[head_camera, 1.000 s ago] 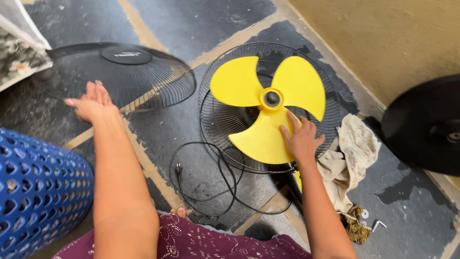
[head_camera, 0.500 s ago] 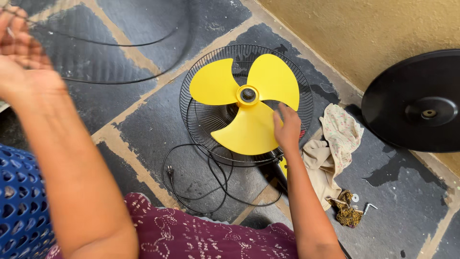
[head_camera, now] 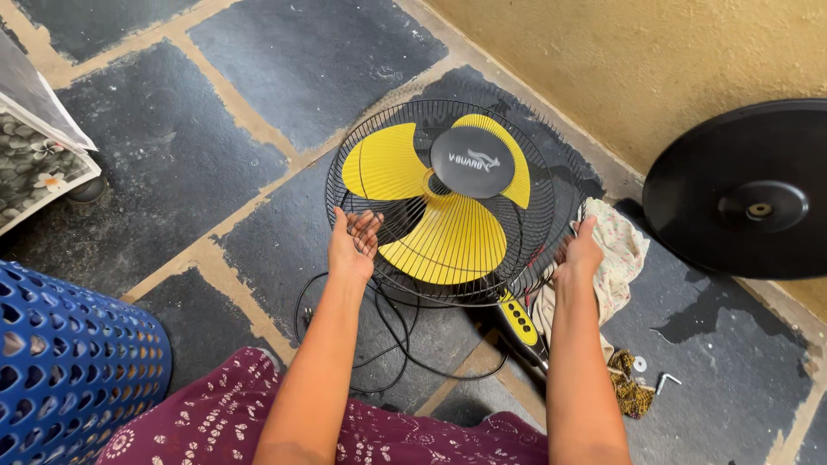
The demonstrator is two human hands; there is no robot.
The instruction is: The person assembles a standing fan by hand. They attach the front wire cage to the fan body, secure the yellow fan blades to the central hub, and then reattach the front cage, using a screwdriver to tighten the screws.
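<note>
1. Two bare forearms reach forward from the bottom edge, over a maroon patterned garment [head_camera: 345, 435]; a blue perforated basket [head_camera: 69, 362] stands at lower left.
2. A black power cord [head_camera: 392, 331] lies looped on the dark stone floor [head_camera: 284, 77] between the forearms, just below the fan.
3. The left hand [head_camera: 351, 241] is open, palm up and fingers spread, at the lower-left rim of the front grille [head_camera: 444, 202]. Whether it touches the wire cannot be told.
4. The right hand [head_camera: 580, 251] is open with fingers extended, at the lower-right rim of the same grille, apparently against it. The hands are well apart, one on each side, neither closed on anything.
5. The grille, black wire with a dark centre disc, lies over the yellow three-blade fan [head_camera: 457, 237], which lies flat on the floor.
6. A yellow control panel [head_camera: 522, 320] with dark buttons projects below the grille.
7. Pale cloths [head_camera: 616, 250] lie just beside the right hand; a patterned rag [head_camera: 631, 392], a washer and a small metal key lie nearer.
8. A black round base [head_camera: 749, 194] rests by the tan wall [head_camera: 620, 60] at far right.
</note>
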